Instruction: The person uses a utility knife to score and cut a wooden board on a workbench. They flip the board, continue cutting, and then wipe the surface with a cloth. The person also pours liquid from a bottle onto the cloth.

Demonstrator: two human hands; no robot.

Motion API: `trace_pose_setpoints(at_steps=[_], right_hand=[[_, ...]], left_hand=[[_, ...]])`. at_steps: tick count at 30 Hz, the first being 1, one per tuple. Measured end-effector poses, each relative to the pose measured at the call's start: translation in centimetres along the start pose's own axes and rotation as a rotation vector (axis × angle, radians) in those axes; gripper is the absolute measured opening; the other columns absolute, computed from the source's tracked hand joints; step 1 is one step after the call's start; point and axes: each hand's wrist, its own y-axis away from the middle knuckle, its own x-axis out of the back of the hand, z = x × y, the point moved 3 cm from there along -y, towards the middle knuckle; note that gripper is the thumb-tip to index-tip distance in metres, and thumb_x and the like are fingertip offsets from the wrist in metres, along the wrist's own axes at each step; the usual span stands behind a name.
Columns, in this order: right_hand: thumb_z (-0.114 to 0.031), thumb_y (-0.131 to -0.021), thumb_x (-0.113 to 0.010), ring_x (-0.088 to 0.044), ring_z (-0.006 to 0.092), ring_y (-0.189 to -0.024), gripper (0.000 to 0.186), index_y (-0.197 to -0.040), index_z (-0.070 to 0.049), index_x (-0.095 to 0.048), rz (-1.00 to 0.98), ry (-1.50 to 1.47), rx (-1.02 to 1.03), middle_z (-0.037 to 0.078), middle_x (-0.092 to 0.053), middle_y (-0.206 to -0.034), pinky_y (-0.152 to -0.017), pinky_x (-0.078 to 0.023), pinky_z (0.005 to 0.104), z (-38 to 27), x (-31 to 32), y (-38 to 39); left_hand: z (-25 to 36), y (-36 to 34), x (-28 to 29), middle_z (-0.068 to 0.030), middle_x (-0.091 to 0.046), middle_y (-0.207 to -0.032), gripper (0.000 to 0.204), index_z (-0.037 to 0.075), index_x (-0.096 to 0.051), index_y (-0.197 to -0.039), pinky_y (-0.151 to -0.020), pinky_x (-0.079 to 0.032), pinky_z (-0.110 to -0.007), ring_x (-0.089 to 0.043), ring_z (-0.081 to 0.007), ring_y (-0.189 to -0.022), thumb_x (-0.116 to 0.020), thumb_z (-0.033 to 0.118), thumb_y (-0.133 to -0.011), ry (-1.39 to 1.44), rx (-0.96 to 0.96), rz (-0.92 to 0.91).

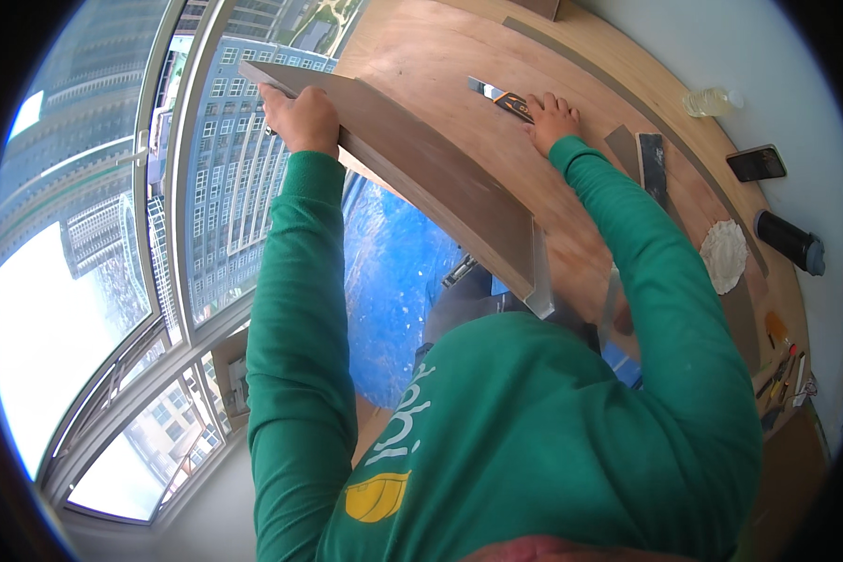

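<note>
Grey plank (412,178) lying across the plywood sheet (421,66) | left hand (300,117) clamped on its far end | right hand (551,117) flat beside the knife (498,96), gripping nothing | plank could slide if that grip eases, blade's right by those fingers

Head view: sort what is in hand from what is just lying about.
In hand:
- long grey-brown wooden plank, gripped by the left hand
- yellow-and-black utility knife under the right hand
- plywood work surface

Lying about:
- black smartphone
- black cylindrical flask
- clear plastic bottle
- white crumpled cloth
- small hand tools at the right edge
</note>
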Motion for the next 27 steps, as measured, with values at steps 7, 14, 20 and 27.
trace_pose_setpoints(at_steps=[7,14,20,27], right_hand=[[-0.029,-0.095,-0.067,-0.054,0.0352,-0.121,0.049,-0.139,-0.013,-0.054,0.155,-0.169,0.039,0.015,-0.056,-0.126,-0.099,-0.044,0.0506,0.8,-2.1,-0.3],[-0.031,-0.098,-0.060,-0.063,0.0436,-0.103,0.038,-0.120,0.000,-0.064,-0.027,-0.897,0.028,0.026,-0.065,-0.107,-0.091,-0.049,0.0493,-2.4,-3.9,5.2],[-0.032,-0.100,-0.057,-0.064,0.0433,-0.100,0.037,-0.116,0.000,-0.065,0.003,-0.949,0.000,0.026,-0.066,-0.103,-0.090,-0.050,0.0490,-4.6,-3.3,9.5],[-0.038,-0.105,-0.054,-0.064,0.0317,-0.078,0.037,-0.111,-0.004,-0.065,-0.163,-1.034,-0.043,0.015,-0.064,-0.081,-0.075,-0.050,0.0426,-3.4,-3.4,9.2]], left_hand=[[-0.1,-0.1,-0.1,-0.0359,-0.025,-0.162,0.087,-0.013,-0.016,-0.158,-0.128,-0.011,-0.043,-0.012,-0.0450,-0.157,-0.054,0.008,-0.083,0.039,-0.037,-0.005],[0.5,0.1,-0.3,-0.0347,-0.016,-0.165,0.095,-0.010,-0.008,-0.161,-0.125,-0.019,-0.039,-0.016,-0.0413,-0.157,-0.056,0.003,-0.080,0.160,0.025,-0.054],[1.2,1.6,0.6,-0.0332,-0.007,-0.167,0.100,-0.005,-0.002,-0.163,-0.122,-0.026,-0.035,-0.018,-0.0384,-0.156,-0.057,0.000,-0.080,0.290,0.160,-0.157],[0.4,2.3,0.4,-0.0308,-0.007,-0.169,0.099,-0.006,-0.004,-0.163,-0.125,-0.019,-0.038,-0.016,-0.0410,-0.157,-0.059,0.004,-0.080,0.196,0.116,-0.106]])
